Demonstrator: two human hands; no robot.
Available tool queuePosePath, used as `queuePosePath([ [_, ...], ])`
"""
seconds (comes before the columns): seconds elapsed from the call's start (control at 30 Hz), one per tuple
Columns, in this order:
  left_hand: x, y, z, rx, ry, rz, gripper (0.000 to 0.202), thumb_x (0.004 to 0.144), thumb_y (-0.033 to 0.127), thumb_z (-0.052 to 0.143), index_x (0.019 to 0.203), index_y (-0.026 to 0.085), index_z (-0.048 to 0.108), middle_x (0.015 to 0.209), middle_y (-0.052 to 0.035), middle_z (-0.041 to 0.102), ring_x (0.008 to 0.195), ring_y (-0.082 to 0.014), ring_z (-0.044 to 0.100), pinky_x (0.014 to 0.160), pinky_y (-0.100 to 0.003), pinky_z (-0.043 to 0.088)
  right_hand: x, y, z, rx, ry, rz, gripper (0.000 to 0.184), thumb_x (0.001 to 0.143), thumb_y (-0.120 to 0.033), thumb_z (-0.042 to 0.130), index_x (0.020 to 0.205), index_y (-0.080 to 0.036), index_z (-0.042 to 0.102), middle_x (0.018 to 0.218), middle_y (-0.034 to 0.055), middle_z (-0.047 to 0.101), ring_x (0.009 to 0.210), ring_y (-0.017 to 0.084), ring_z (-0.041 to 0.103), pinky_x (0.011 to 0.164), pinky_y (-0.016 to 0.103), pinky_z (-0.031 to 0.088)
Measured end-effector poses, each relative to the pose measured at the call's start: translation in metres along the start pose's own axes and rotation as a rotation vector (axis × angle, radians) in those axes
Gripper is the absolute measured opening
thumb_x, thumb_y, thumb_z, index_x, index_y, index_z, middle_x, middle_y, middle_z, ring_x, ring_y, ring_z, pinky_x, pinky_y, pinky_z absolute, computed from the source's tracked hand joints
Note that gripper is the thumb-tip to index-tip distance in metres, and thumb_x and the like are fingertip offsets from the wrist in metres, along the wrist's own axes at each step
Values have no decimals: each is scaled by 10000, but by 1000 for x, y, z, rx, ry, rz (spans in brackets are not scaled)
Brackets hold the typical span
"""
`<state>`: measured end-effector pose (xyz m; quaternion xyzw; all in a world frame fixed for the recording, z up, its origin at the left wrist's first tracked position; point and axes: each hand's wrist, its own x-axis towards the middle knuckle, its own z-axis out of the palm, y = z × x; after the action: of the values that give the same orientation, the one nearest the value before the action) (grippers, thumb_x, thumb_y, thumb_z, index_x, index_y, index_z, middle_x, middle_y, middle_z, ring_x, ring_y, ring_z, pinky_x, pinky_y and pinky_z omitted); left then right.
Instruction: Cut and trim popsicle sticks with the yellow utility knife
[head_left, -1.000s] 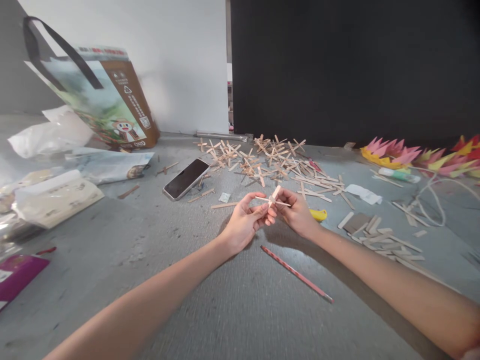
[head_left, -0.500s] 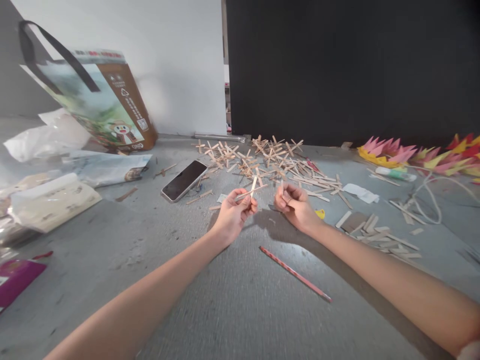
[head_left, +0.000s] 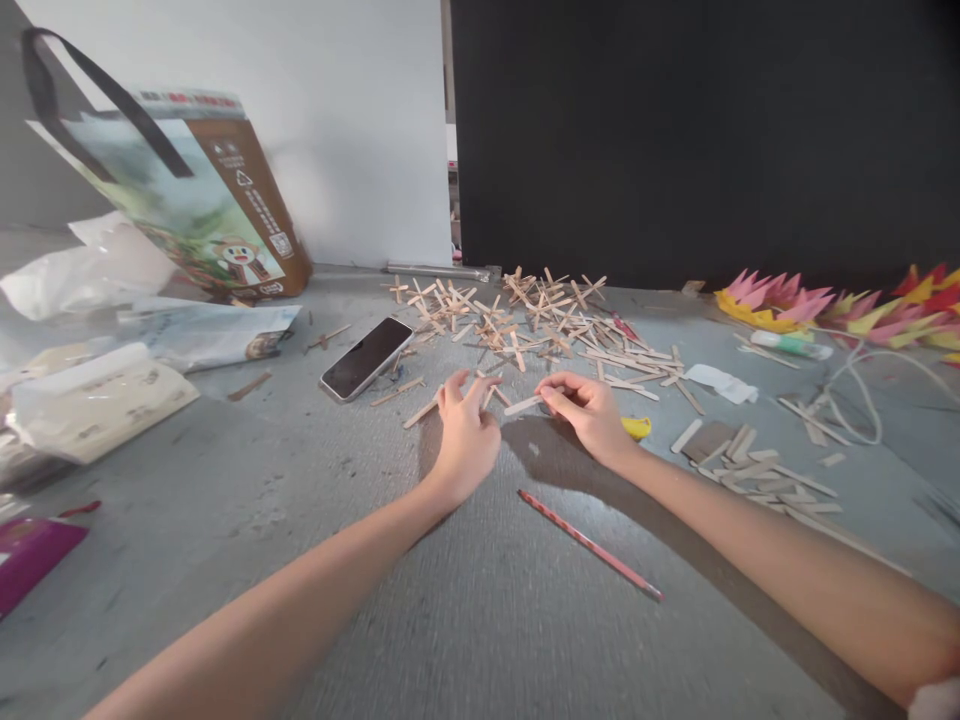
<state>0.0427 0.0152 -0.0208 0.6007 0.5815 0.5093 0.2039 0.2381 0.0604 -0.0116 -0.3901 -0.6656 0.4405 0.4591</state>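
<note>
Tabletop (head_left: pixel 450 620): right fingers (head_left: pixel 568 381) pinch stick (head_left: pixel 522 405)

A pale, flat craft stick (head_left: pixel 523 405) is gripped at its right end by the right hand (head_left: pixel 589 415), its free end pointing left. Just left, narrow wooden stick pieces (head_left: pixel 488 396) show, partly hidden behind the left hand (head_left: pixel 466 440).

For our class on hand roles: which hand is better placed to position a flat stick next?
Probably the right hand: it pinches a flat stick with one end jutting free. The left hand is open, with no stick clearly gripped.
</note>
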Motion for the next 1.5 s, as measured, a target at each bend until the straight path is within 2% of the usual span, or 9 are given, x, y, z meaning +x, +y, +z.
queuePosePath([
  [0.1, -1, 7, -1, -32, -30, 15, 304, 935, 106, 489, 1053, 224, 744, 1177, -126, 621, 1178, -293, 539, 1060, -447, 390, -1, -3, 0, -52, 1, -21, 271, 924, -477, 710, 883, -209, 725, 624, -21, 519, 537, 127, 399, 494, 268, 259],
  [0.2, -2, 13, -2, -164, -289, 19, 283, 1028, 283, 466, 889, 200, 699, 786, -44, 643, 771, -199, 592, 775, -301, 427, -3, -3, 1, -89, -15, -45, 268, 935, -475, 699, 897, -211, 722, 640, -19, 533, 545, 130, 410, 503, 270, 273],
  [0.3, -3, 12, -1, -211, -430, -17, 289, 1042, 340, 462, 870, 199, 647, 606, 20, 564, 572, -147, 505, 630, -265, 354, -4, -2, 2, -105, -26, -54, 271, 953, -480, 677, 951, -211, 710, 661, -23, 539, 571, 134, 443, 530, 271, 311],
  [0.5, 1, 3, 5, -330, -360, -91, 263, 1043, 369, 452, 872, 201, 560, 583, 34, 558, 543, -121, 481, 607, -247, 350, 11, -14, -9, -143, -37, -74, 330, 1040, -476, 535, 1284, -259, 488, 732, -40, 576, 619, 154, 492, 621, 296, 390],
  [0.73, 4, 1, 6, -446, -330, -158, 302, 1016, 404, 505, 812, 191, 569, 693, 3, 594, 585, -110, 467, 568, -233, 334, 2, -13, -65, -1034, -275, -108, 322, 910, -549, 644, 949, -230, 642, 1018, 118, 634, 1013, 319, 617, 831, 422, 473],
  [0.87, 6, -1, 6, -524, -286, -141, 314, 1013, 437, 533, 834, 185, 591, 699, 8, 562, 599, -106, 450, 584, -228, 342, -17, 14, -77, -1176, -289, -123, 156, 970, -357, 546, 960, -207, 587, 1036, 152, 631, 1007, 340, 612, 857, 466, 491],
  [1.07, -1, 3, 13, -742, -280, -201, 338, 1001, 505, 566, 871, 195, 536, 613, 82, 321, 527, -80, 302, 533, -216, 254, -25, 22, -55, -814, 7, -215, 292, 1073, -295, 377, 1319, -198, 502, 1187, 156, 663, 1078, 300, 643, 912, 448, 522],
  [1.27, -12, 14, 18, -825, -368, -266, 386, 962, 565, 605, 912, 187, 546, 621, 89, 321, 525, -72, 267, 533, -219, 234, -43, 6, -48, -613, -105, -464, 449, 1066, -234, 412, 1487, -322, 540, 1144, 104, 650, 1047, 263, 633, 926, 419, 540],
  [1.5, -18, 19, 15, -778, -417, -210, 388, 979, 564, 588, 905, 187, 536, 665, 73, 326, 569, -83, 303, 548, -235, 228, -42, 10, -51, -557, -135, -435, 487, 1061, -181, 404, 1487, -350, 571, 1161, 109, 651, 1079, 281, 615, 919, 447, 529],
])
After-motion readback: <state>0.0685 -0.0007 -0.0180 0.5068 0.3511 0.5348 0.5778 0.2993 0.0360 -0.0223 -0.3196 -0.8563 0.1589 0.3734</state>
